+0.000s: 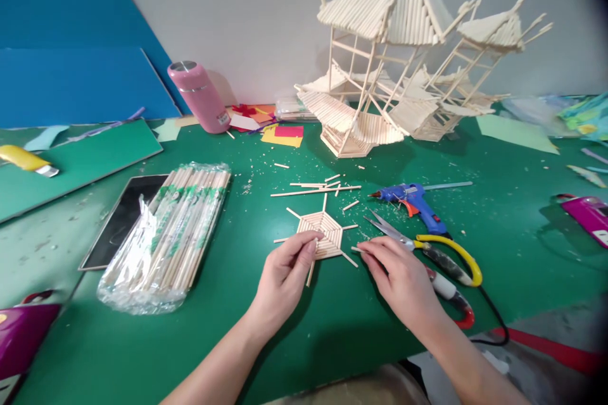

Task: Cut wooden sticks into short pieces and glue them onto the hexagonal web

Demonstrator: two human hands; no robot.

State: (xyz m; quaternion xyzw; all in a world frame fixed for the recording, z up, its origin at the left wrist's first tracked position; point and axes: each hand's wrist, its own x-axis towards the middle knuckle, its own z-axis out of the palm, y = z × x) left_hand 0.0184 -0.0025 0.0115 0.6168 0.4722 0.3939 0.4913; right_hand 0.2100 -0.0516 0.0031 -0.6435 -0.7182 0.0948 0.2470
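Observation:
A hexagonal web of thin wooden sticks (332,237), with spokes poking out past its rim, lies at the middle of the green table. Over its lower left part, my left hand (285,269) is closed, thumb and forefinger pinched on it. My right hand (401,272) pinches a short piece of stick (357,249) just right of the web. Close behind that hand are scissors (403,240) with yellow and red handles, partly hidden by it. A blue glue gun (418,199) lies beyond them. Loose sticks (313,191) and cut bits are scattered behind the web.
Stick-built pavilion models (370,69) stand at the back right. On the left, a plastic-wrapped bundle of sticks (175,228) rests partly on a dark flat panel (114,228). A pink bottle (199,98), coloured paper (285,134) and a yellow cutter (23,158) sit further back.

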